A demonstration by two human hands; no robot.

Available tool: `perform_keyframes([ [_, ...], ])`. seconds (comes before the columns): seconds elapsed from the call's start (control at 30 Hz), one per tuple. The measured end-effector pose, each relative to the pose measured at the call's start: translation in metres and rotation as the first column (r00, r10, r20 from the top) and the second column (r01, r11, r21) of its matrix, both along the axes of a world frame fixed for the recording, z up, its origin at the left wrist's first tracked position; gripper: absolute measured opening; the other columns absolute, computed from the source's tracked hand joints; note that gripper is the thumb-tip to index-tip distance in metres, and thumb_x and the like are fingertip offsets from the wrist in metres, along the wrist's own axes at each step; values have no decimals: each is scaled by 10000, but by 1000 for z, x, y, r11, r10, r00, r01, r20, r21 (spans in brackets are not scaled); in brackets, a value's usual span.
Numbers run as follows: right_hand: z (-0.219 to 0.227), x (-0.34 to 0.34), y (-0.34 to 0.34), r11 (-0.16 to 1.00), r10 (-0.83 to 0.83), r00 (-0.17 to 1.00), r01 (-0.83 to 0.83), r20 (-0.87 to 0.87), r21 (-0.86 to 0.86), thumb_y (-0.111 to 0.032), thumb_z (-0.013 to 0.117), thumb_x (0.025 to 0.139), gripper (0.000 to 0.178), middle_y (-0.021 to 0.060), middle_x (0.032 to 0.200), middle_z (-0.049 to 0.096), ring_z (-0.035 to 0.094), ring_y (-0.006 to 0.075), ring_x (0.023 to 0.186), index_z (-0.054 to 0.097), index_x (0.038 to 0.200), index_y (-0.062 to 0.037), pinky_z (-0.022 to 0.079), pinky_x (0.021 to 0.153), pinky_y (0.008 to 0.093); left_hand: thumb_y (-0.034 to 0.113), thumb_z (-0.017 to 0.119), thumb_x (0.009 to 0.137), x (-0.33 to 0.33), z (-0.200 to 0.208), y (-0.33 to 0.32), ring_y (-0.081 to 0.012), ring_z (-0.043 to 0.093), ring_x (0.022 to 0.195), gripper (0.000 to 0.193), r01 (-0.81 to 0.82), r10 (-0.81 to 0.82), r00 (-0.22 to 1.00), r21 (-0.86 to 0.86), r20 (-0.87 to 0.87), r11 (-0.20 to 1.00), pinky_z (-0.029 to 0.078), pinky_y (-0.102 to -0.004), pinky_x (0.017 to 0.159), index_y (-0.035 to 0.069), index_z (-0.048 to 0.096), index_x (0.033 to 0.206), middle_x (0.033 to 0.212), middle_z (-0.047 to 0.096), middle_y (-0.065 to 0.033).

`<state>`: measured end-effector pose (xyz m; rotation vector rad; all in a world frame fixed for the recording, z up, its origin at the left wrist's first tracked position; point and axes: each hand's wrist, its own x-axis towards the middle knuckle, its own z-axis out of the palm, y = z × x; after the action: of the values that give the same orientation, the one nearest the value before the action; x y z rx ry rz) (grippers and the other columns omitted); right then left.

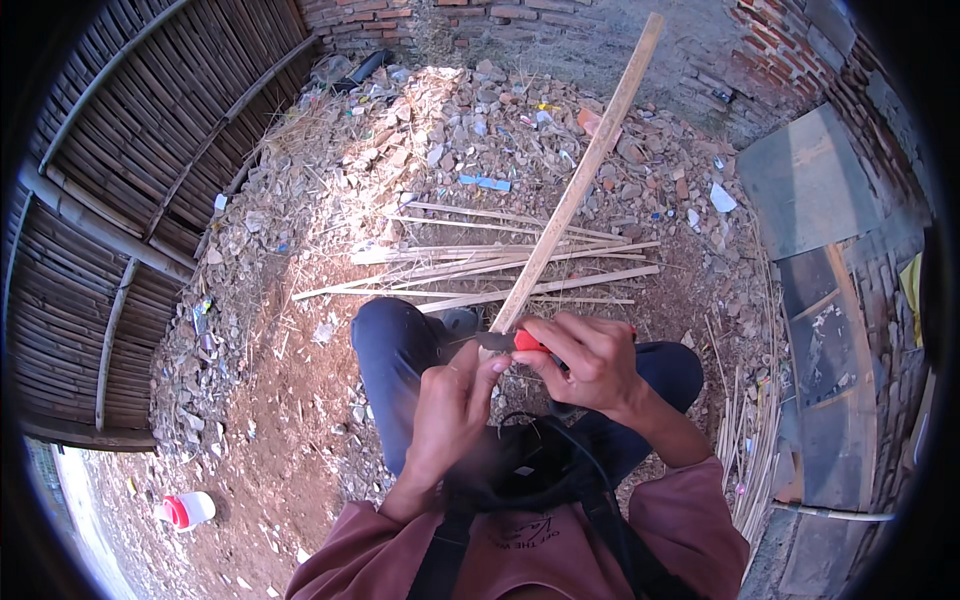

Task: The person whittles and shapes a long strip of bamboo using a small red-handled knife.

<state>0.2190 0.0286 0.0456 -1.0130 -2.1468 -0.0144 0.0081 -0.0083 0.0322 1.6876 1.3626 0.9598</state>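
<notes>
Right hand (590, 362) closed around red-handled knife (515, 341), blade at the near end of the bamboo strip (580, 175); left hand (450, 405) pinching that end; strip slants up over split slats (500, 270) on dirt.

Both arms come up from the bottom of the frame and meet near the middle. The sleeves are dark pink and are pushed back, so the forearms are bare. The left hand (452, 400) is a bit lower and left of the middle. Its fingers are curled in and its thumb tip points up and to the right. The right hand (583, 358) is just right of the middle, a little higher. Its wrist bends and its fingers are curled tight in a grip. The two hands are very close, almost touching. The knees in dark blue trousers are bent under the hands.
</notes>
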Motion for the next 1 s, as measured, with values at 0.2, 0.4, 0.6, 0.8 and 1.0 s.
perform_keyframes([
  [0.2, 6, 9, 14, 998, -54, 998, 54, -28, 20, -318, 822, 903, 314, 34, 783, 700, 689, 210, 607, 758, 1112, -93, 531, 535, 351, 205, 633, 1086, 0, 5, -8, -144, 352, 557, 320, -32, 32, 999, -50, 11, 998, 350, -375, 521, -28, 600, 870, 586, 422, -109],
  [0.4, 7, 21, 24, 998, -38, 998, 40, -42, 39, -278, 819, 912, 267, 46, 789, 712, 687, 209, 592, 769, 1093, -88, 528, 535, 346, 222, 635, 1086, 0, 3, -11, -148, 360, 551, 335, -34, 34, 999, -53, 13, 998, 353, -374, 515, -23, 594, 860, 576, 429, -112],
  [0.6, 19, 56, 62, 994, -92, 973, 78, -211, -76, -233, 787, 958, 249, 126, 878, 772, 728, 237, 660, 768, 1080, -16, 541, 583, 352, 252, 630, 1090, -8, -12, -29, -160, 365, 543, 359, -39, 38, 999, -120, -12, 992, 367, -374, 523, -30, 603, 869, 574, 425, -124],
  [0.8, 24, 99, 107, 981, -191, 949, 176, -252, -82, -257, 765, 991, 280, 129, 767, 734, 634, 166, 618, 775, 1100, 1, 469, 579, 316, 259, 623, 1092, -13, -17, -39, -182, 387, 544, 376, -18, 14, 1000, -162, -28, 987, 387, -392, 536, -39, 611, 864, 581, 445, -137],
  [1.0, 26, 133, 159, 935, -313, 882, 222, -352, -276, -271, 735, 1016, 331, 128, 881, 778, 634, 109, 705, 770, 1182, 13, 495, 664, 281, 256, 613, 1096, -22, -21, -43, -176, 415, 546, 369, -9, -5, 998, -207, -67, 978, 394, -396, 545, -48, 630, 887, 588, 458, -144],
])
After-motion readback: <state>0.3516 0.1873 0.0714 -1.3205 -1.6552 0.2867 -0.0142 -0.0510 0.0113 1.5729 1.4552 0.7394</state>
